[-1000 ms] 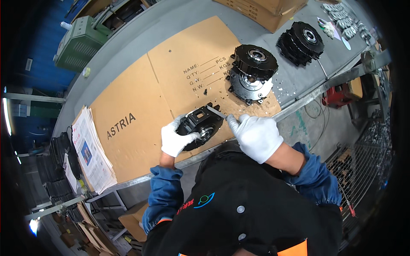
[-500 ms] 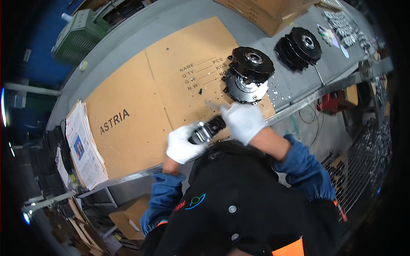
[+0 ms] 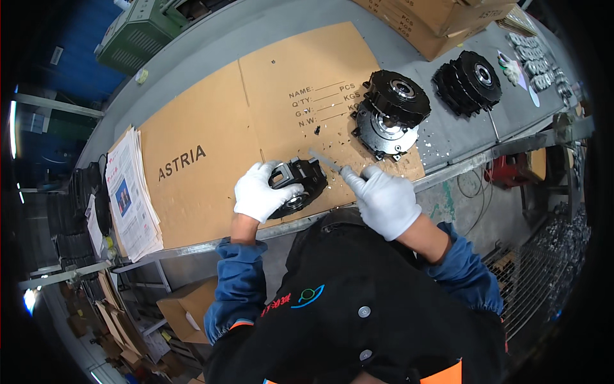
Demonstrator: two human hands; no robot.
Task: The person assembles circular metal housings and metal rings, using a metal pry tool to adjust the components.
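My left hand [image 3: 261,193], in a white glove, is closed around the left side of a black cast metal housing [image 3: 308,176] by the near edge of the cardboard. The part has a rectangular opening on top and a round bore near my thumb. In my right hand [image 3: 387,203], also gloved, is a tool with a narrow flat grey blade [image 3: 325,160], like a file; its handle is mostly hidden in the fist. The blade points up and left, just beyond the housing. Whether it touches the part, I cannot tell.
A flat cardboard sheet [image 3: 217,128] with dark scraps covers much of the grey bench. Black round housings [image 3: 398,99] are stacked right of it, with another stack [image 3: 470,83] farther right. Papers [image 3: 133,192] lie left; a carton [image 3: 441,29] and a green metal box [image 3: 142,32] stand behind.
The housing has turned in my left hand, showing its opening upward. My right hand has drawn back from it, and the blade now shows clearly. The whole view has shifted slightly.
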